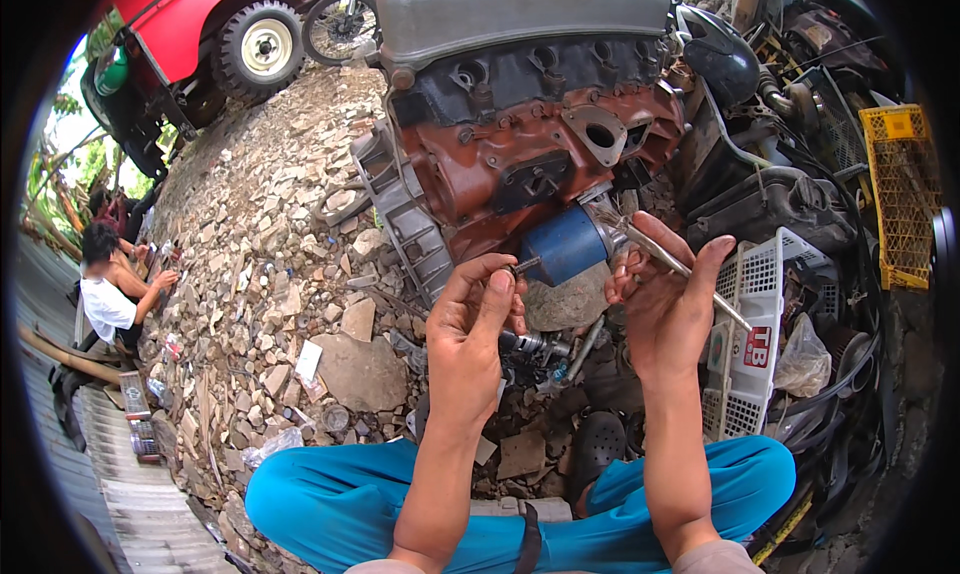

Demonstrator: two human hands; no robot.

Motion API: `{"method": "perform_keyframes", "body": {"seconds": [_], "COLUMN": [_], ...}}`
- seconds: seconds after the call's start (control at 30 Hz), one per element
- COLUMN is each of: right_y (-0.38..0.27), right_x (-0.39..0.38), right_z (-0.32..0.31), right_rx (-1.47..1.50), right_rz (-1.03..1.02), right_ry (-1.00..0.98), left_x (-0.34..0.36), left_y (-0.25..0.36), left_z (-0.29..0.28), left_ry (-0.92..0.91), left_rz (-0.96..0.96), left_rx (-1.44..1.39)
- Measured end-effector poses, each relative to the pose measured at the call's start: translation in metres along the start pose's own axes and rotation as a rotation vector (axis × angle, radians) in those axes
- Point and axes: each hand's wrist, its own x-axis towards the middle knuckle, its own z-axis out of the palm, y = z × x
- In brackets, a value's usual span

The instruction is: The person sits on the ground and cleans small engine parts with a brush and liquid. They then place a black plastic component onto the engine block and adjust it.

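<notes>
My left hand (pixel 474 324) is closed in a pinch on a small bolt (pixel 529 265), whose threaded shank points to the right in front of a blue oil filter (pixel 567 246). Beside the filter, my right hand (pixel 668 309) grips a thin-handled paintbrush (pixel 677 262) between thumb and fingers. Its bristles point up and left near the engine's lower side, and the handle sticks out past my thumb. Ahead of both hands stands a large engine block (pixel 460 169), reddish brown with a black upper part and a grey cover. Smudges of dirt mark my fingers.
Loose stones and rubble (pixel 270 234) cover the ground. A white plastic crate (pixel 768 264), a yellow crate (pixel 903 204) and black parts crowd the right. At far left another person (pixel 115 299) sits low. A red vehicle (pixel 205 24) stands behind.
</notes>
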Motion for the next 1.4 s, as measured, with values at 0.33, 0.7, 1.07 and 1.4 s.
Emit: {"method": "perform_keyframes", "body": {"seconds": [0.33, 0.7, 1.07, 1.4], "right_y": [-0.003, 0.002, -0.001, 0.006], "right_x": [0.009, 0.008, 0.004, -0.001], "right_z": [-0.013, -0.014, -0.008, -0.003], "right_rx": [0.176, 0.028, -0.007, -0.243], "right_rz": [0.185, 0.116, 0.045, -0.102], "right_ry": [0.092, 0.078, -0.034, -0.099], "left_x": [0.002, 0.003, 0.005, 0.003], "left_y": [0.003, 0.0, -0.004, -0.004], "left_z": [-0.005, -0.007, -0.01, 0.002], "left_ry": [0.038, 0.031, 0.044, 0.09], "left_rz": [-0.029, -0.062, -0.01, 0.029], "left_rx": [-0.037, -0.117, 0.059, 0.17]}}
